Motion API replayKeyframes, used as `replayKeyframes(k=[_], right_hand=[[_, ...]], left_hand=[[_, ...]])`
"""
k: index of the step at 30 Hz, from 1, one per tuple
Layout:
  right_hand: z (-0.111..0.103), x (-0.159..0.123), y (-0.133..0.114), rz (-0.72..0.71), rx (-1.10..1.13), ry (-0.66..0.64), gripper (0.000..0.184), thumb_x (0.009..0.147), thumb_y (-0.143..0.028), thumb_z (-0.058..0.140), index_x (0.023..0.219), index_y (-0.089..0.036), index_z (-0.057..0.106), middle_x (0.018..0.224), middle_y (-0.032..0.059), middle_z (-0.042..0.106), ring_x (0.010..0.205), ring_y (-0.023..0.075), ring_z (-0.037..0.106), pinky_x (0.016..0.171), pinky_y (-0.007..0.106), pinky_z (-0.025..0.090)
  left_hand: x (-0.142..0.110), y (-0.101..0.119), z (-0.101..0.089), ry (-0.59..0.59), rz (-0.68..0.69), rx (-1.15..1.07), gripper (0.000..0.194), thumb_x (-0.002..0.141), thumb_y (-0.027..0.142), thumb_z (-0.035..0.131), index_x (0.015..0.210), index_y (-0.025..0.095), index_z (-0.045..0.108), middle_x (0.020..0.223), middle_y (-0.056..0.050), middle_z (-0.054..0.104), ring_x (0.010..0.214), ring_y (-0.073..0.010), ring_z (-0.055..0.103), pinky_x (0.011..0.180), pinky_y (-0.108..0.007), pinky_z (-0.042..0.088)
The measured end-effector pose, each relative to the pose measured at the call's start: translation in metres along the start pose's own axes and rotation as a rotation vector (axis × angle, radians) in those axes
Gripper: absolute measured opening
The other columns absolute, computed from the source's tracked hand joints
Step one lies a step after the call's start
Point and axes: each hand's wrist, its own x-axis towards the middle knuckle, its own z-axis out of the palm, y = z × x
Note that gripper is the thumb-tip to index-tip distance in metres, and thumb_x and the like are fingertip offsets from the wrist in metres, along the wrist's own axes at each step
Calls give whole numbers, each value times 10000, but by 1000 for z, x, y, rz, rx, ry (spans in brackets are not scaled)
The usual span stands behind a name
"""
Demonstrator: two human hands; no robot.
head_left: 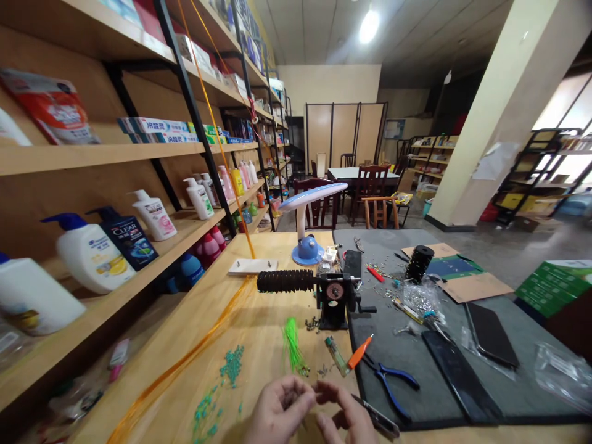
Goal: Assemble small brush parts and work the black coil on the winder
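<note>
My left hand (282,408) is closed at the bottom centre, thumb and forefinger pinched together. Against its fingertips, my right hand (346,412) has its fingers curled inward. Whatever they hold between them is too small to make out. Just beyond the hands lies a bundle of bright green strands (292,346) with small bits at its near end. To the left are a pile of little teal pieces (232,365) and a looser teal and yellow-green tangle (206,414). A lighter (337,356) and an orange-handled tool (360,352) lie close by on the right.
A black hand-cranked winder (333,299) carries a ridged black roll (285,281). Orange strands (185,359) run across the wooden table's left side. Blue-handled pliers (393,377) and a dark phone (491,336) rest on the grey mat. A blue-and-white lamp (308,248) stands behind; shelves line the left.
</note>
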Motion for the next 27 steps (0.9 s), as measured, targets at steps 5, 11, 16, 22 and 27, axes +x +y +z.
replayKeyframes(k=[5, 11, 16, 22, 27], right_hand=[[-4, 7, -20, 145, 414, -236, 585, 780, -581, 686, 1205, -198, 562, 883, 91, 723, 793, 217, 672, 627, 294, 521], [-1, 19, -29, 378, 650, -337, 545, 752, -660, 655, 904, -138, 606, 575, 18, 671, 460, 112, 577, 463, 212, 418], [-2, 22, -24, 383, 613, -317, 494, 748, -637, 676, 790, -158, 562, 505, -6, 648, 402, 80, 523, 424, 176, 335], [1, 20, -27, 428, 600, -294, 519, 726, -662, 667, 785, -161, 548, 520, -2, 649, 422, 93, 531, 451, 192, 376], [1, 22, -20, 358, 418, -241, 553, 673, -711, 678, 711, -193, 489, 412, -104, 483, 358, 43, 334, 404, 166, 260]], left_hand=[[-4, 14, 3, -92, 23, -9, 404, 716, 549, 735, 695, 156, 645, 597, -5, 628, 589, -144, 549, 581, -235, 430], [6, 10, 4, -71, 40, 27, 396, 714, 532, 733, 670, 155, 622, 563, -10, 631, 550, -150, 558, 566, -255, 432], [14, 3, 4, -32, 8, 54, 350, 701, 472, 751, 694, 135, 656, 623, -13, 636, 597, -145, 547, 565, -241, 398], [13, 8, 6, -33, -28, 30, 366, 680, 479, 762, 677, 133, 644, 574, 11, 591, 542, -125, 498, 509, -225, 354], [15, 0, 5, -21, -58, 6, 394, 648, 501, 783, 704, 145, 622, 588, 42, 541, 518, -95, 418, 477, -207, 294]])
